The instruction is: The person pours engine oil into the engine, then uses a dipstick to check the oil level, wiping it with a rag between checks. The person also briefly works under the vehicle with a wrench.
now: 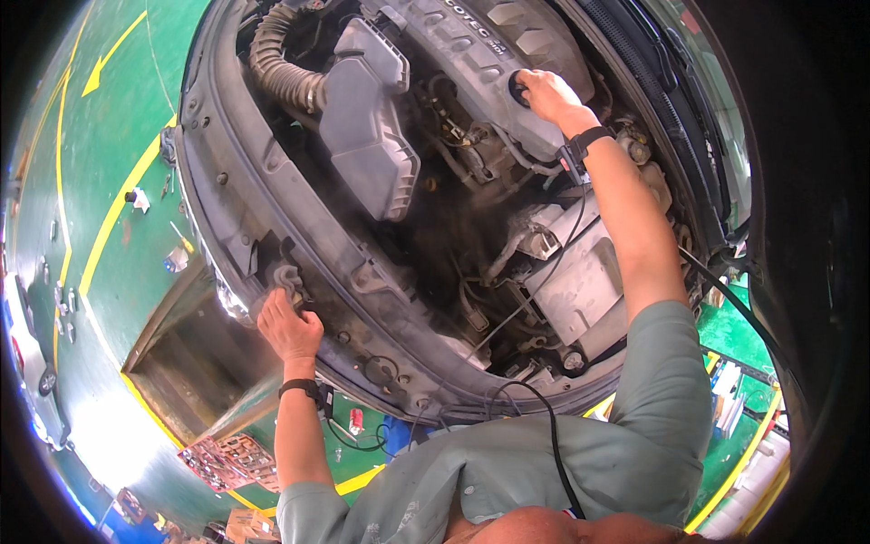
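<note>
My right hand reaches far across the engine bay. Its fingers are closed around a round black oil filler cap set in the grey plastic engine cover. At the front edge of the car my left hand rests on the front panel, thumb apart from the fingers. Just beyond its fingertips is a crumpled-looking greyish part by the hood latch area; what it is I cannot make out. Both wrists wear black straps, with a small device and cable at the right one.
A grey air box with a ribbed intake hose lies left of the engine. The battery is beneath my right arm. A black cable crosses my chest. A floor pit opens in the green floor at left.
</note>
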Motion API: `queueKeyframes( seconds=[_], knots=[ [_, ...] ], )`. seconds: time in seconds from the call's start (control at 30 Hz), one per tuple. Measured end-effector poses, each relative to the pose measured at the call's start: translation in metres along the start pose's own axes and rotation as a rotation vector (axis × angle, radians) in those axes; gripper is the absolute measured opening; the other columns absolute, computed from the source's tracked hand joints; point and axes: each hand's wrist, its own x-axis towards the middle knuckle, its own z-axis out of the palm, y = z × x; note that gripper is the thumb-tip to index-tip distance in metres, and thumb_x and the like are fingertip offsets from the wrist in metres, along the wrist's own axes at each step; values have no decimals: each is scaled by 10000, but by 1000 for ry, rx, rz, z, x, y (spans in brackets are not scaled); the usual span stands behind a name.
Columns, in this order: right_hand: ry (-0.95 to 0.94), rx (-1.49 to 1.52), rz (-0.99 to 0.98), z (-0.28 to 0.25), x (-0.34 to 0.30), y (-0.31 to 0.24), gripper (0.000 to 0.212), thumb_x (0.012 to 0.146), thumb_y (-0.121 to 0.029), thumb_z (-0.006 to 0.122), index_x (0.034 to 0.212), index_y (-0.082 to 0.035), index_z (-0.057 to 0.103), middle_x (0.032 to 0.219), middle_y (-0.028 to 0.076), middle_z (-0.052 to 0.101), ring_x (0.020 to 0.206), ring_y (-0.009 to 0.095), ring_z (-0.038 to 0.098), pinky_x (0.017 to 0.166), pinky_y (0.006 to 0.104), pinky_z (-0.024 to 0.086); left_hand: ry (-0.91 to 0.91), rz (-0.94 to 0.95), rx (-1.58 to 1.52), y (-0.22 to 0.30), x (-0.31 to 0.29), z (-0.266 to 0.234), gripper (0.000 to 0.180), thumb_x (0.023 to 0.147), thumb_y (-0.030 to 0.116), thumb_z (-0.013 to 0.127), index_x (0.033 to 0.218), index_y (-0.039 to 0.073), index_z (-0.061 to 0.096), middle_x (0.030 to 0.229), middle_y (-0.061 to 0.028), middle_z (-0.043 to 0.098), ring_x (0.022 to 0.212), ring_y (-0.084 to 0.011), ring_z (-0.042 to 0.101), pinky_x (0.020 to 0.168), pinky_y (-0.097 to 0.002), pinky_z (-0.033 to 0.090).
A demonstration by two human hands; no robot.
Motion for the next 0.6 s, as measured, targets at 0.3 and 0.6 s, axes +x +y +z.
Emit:
queueKeyframes(
  seconds=[0.3, 0.6],
  knots=[
    [-131, -73, 316, 16, 16, -5, 375, 986, -310, 555, 1082, 48, 610, 1080, 333, 685, 1038, 467, 677, 920, 510, 543, 2, -1, -24, 3, 3, -1, 606, 689, 111, 636, 1282, 44, 524, 1268, -128, 593, 1201, -317, 542, 1058, -453, 370],
    [-85, -161, -305, -21, -3, 19, 333, 854, -177, 740, 1112, -35, 585, 1049, 176, 676, 1080, 377, 641, 929, 455, 530, -20, -16, -26, -1, 0, 1, 618, 691, 119, 640, 1291, 42, 519, 1288, -142, 583, 1225, -327, 529, 1083, -450, 351]
  ],
)
